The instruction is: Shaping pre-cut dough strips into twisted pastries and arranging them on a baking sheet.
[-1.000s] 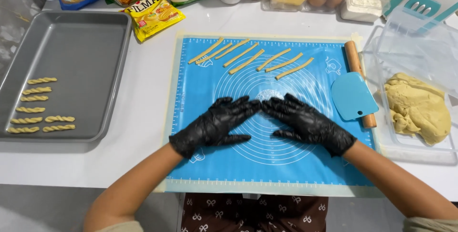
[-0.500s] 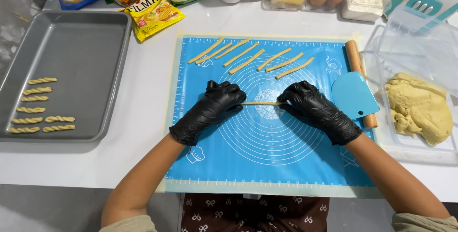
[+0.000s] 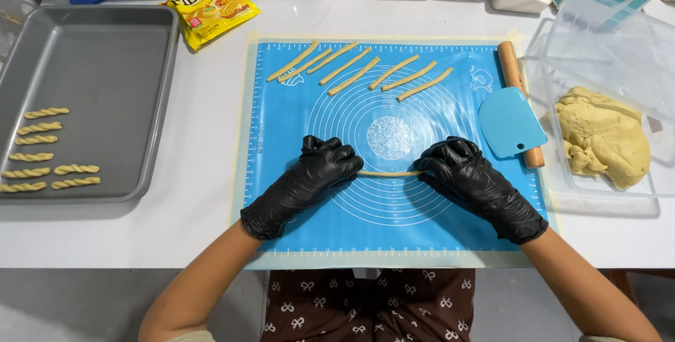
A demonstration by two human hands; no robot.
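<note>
— White counter, blue mat (image 3: 295, 138) in the middle. How far along does it look?

— Partway, I'd judge. Seven twisted sticks (image 3: 43, 151) lie in the grey tray (image 3: 119, 68) on the left, most of it bare. Eight plain strips (image 3: 365, 71) wait in a row at the mat's far edge, and a big lump of dough (image 3: 603, 138) sits in the clear tub (image 3: 619, 54) on the right.

— And the hands?

— Both gloved in black, low on the mat. The left hand (image 3: 313, 177) and right hand (image 3: 471, 177) each pinch one end of a thin strand (image 3: 390, 173), fingers curled together, knuckles up. The strand lies straight between them, just below the mat's centre circle.

— Anything beside them?

— A blue scraper (image 3: 510, 123) resting on a rolling pin (image 3: 519, 96), near the right hand.
</note>
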